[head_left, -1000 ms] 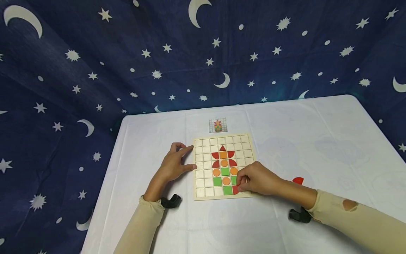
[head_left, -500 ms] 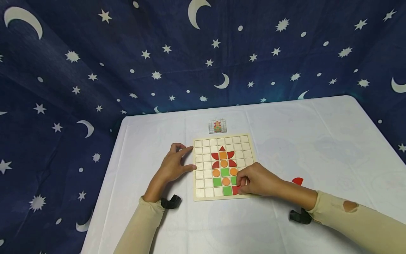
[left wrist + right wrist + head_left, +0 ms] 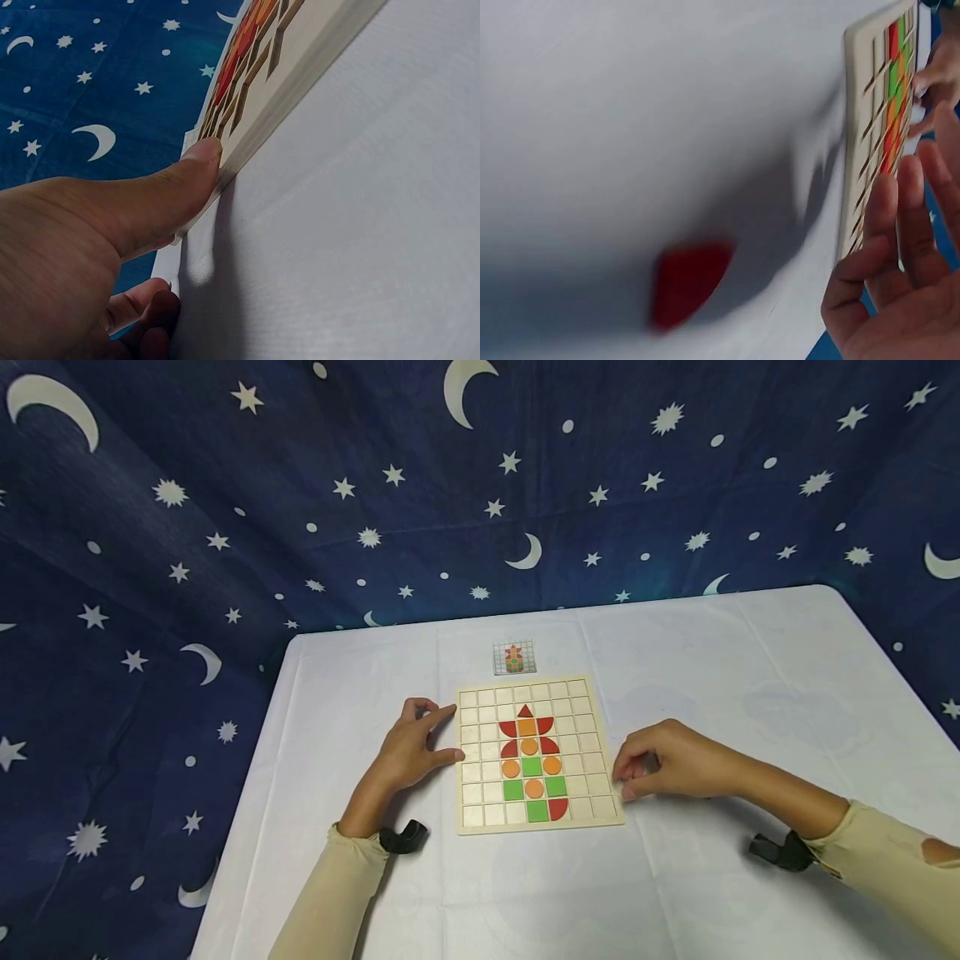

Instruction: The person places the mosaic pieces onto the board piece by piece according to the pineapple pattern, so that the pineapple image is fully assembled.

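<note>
A square wooden grid board (image 3: 480,793) lies on the table, bearing red, orange and green flat pieces. In its front row a red quarter-circle piece (image 3: 558,809) sits right of a green square (image 3: 537,811). My left hand (image 3: 408,747) is at the board's left edge; its thumb and index fingertip touch the rim. My right hand (image 3: 675,762) is just off the board's right edge, fingers loosely bent, holding nothing visible. One loose red piece (image 3: 694,281) lies on the cloth in the right wrist view; in the head view the right hand or forearm hides it.
A small pattern card (image 3: 514,657) lies behind the board, showing a similar coloured figure on a grid. The white cloth-covered table (image 3: 750,677) meets a dark blue curtain (image 3: 420,468) with moons and stars. Black wrist devices (image 3: 405,837) are worn on both wrists.
My right hand has let go of the red quarter-circle in the front row and moved right, off the board. It now covers the loose red piece. The left hand has stayed put.
</note>
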Motion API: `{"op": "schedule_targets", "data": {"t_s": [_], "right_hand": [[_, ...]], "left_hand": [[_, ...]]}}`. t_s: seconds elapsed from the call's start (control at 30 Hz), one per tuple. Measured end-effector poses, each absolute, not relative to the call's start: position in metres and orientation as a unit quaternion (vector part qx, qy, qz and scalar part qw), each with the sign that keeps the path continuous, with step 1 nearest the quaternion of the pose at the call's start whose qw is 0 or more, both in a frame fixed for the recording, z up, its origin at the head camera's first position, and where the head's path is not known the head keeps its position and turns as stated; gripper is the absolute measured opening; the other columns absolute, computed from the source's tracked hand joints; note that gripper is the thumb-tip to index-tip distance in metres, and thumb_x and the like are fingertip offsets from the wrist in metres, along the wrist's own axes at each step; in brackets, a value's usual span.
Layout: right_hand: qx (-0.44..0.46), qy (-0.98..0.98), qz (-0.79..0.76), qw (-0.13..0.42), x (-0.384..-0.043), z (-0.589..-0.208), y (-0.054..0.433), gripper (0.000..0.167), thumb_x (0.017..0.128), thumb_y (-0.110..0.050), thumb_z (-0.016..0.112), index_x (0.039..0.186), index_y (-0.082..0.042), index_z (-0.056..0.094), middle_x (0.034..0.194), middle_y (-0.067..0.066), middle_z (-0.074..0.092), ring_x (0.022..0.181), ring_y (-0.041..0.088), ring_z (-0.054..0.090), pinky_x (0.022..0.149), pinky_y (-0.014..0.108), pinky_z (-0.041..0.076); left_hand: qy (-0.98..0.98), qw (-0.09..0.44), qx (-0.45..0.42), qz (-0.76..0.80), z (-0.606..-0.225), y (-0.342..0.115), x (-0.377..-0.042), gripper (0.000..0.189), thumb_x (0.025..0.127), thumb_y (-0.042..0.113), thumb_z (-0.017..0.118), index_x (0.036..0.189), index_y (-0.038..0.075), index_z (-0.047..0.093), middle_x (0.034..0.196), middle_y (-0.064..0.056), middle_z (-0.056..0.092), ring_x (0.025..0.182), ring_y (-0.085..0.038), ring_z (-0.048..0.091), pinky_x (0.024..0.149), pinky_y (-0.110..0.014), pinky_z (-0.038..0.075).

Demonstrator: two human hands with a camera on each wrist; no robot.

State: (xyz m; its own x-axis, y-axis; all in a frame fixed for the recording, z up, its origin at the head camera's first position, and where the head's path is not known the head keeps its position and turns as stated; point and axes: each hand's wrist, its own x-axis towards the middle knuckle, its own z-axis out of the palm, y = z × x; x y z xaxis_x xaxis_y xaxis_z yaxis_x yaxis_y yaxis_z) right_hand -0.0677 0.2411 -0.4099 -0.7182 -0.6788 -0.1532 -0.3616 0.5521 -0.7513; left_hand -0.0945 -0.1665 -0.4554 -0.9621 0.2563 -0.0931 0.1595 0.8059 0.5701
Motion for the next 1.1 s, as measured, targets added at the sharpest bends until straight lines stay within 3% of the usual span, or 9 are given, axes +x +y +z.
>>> {"op": "schedule_targets", "data": {"t_s": [0.33, 0.57, 0.9, 1.1], "right_hand": [[-0.303, 0.852, -0.347, 0.248, -0.075, -0.420, 0.300, 0.022, 0.077, -0.028, 0.090, 0.094, -0.026, 0.076, 0.081, -0.010, 0.063, 0.065, 0.005, 0.059, 0.057, 0.024, 0.051], [-0.366, 0.853, -0.305, 0.212, -0.076, -0.423, 0.329, 0.029, 0.073, -0.024, 0.092, 0.094, -0.030, 0.074, 0.083, -0.016, 0.062, 0.074, 0.006, 0.057, 0.064, 0.021, 0.047], [-0.299, 0.900, -0.258, 0.185, -0.085, -0.428, 0.325, 0.034, 0.072, -0.014, 0.092, 0.094, -0.033, 0.075, 0.089, -0.016, 0.062, 0.078, 0.003, 0.055, 0.068, 0.021, 0.050], [-0.260, 0.910, -0.264, 0.185, -0.090, -0.429, 0.314, 0.033, 0.074, -0.014, 0.091, 0.091, -0.033, 0.070, 0.081, -0.015, 0.059, 0.077, 0.006, 0.054, 0.068, 0.022, 0.048]], "left_hand": [[0.946, 0.087, 0.105, 0.293, -0.453, -0.167, -0.093, 0.080, 0.079, 0.036, 0.089, 0.149, 0.018, 0.055, 0.141, -0.015, 0.043, 0.112, -0.030, 0.051, 0.095, -0.047, 0.046], [0.946, 0.086, 0.109, 0.292, -0.452, -0.167, -0.094, 0.080, 0.079, 0.036, 0.088, 0.149, 0.018, 0.055, 0.141, -0.015, 0.043, 0.111, -0.030, 0.051, 0.095, -0.047, 0.046], [0.948, 0.087, 0.107, 0.288, -0.453, -0.167, -0.094, 0.080, 0.079, 0.036, 0.089, 0.149, 0.018, 0.055, 0.141, -0.014, 0.043, 0.111, -0.030, 0.051, 0.095, -0.046, 0.046], [0.948, 0.085, 0.108, 0.288, -0.453, -0.167, -0.094, 0.080, 0.079, 0.037, 0.089, 0.149, 0.018, 0.055, 0.141, -0.014, 0.043, 0.110, -0.029, 0.051, 0.093, -0.045, 0.046]]}}
